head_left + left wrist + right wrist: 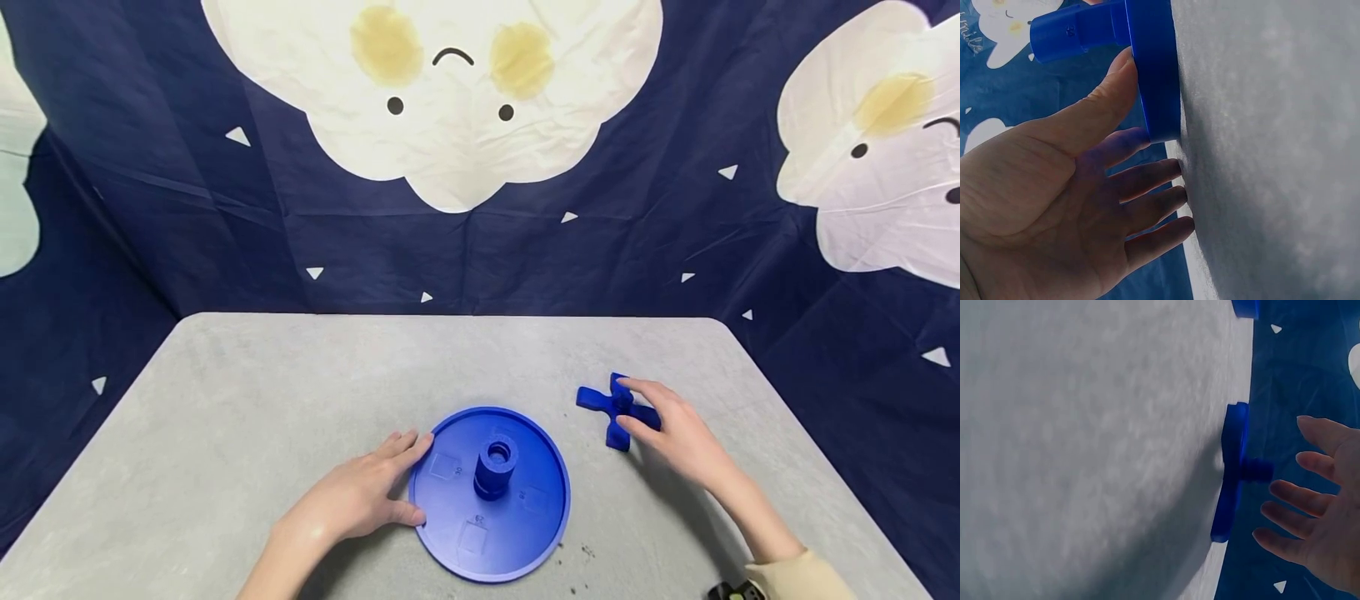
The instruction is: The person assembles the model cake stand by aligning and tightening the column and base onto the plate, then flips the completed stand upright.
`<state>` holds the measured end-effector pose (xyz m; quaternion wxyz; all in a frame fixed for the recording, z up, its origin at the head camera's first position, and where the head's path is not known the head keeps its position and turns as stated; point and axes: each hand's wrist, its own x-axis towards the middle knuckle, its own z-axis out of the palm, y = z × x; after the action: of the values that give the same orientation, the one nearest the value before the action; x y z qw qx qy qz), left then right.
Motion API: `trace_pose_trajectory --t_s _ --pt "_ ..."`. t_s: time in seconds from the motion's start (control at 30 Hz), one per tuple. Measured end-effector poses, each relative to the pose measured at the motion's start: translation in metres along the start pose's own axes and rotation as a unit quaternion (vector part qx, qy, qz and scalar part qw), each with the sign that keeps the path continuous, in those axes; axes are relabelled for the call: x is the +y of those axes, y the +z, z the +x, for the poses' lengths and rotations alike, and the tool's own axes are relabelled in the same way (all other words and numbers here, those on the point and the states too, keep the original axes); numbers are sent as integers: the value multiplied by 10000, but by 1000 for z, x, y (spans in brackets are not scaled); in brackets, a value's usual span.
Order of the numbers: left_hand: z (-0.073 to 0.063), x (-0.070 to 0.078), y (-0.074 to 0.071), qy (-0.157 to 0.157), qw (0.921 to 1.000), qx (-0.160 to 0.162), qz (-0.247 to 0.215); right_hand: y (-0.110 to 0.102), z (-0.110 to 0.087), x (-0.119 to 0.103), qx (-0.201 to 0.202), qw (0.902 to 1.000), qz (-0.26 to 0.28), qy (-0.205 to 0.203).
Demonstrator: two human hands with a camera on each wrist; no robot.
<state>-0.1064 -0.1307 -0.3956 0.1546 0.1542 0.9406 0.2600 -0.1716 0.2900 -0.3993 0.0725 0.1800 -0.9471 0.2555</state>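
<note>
A round blue tray [517, 542] with a raised rim lies flat on the table, a hollow blue post [494, 475] standing upright at its middle. At its left rim rests my left hand [352, 496], with fingers extended and the thumb touching the edge. In the left wrist view, the other fingertips of that hand [1091, 206] reach down by the tabletop. To the right lies a blue four-armed cross piece [617, 437] with a short central stub [1259, 470]. Over it hovers my right hand [686, 437], fingers spread; the right wrist view shows a gap between them.
The grey table [262, 392] has rounded far corners. A dark blue cloth [465, 258] printed with white clouds and triangles hangs behind and at both sides. Small dark specks [587, 550] lie near the tray's lower right. A dark wrist device [735, 591] sits by the right sleeve [798, 579].
</note>
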Motion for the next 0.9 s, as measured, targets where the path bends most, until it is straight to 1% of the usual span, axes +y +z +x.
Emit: trace_pose_trajectory --t_s 0.2,0.47,0.7,0.9 --pt "0 1 1 -9 10000 -31 -32 -3 0 11 -188 9996 -140 132" --pt "0 0 0 5 10000 4 -7 -4 5 21 -382 9990 -112 213" --pt "0 0 0 0 10000 14 24 -3 10 26 -625 9973 -266 279" --pt "0 1 0 -8 10000 31 61 -4 12 30 -796 9961 -260 274"
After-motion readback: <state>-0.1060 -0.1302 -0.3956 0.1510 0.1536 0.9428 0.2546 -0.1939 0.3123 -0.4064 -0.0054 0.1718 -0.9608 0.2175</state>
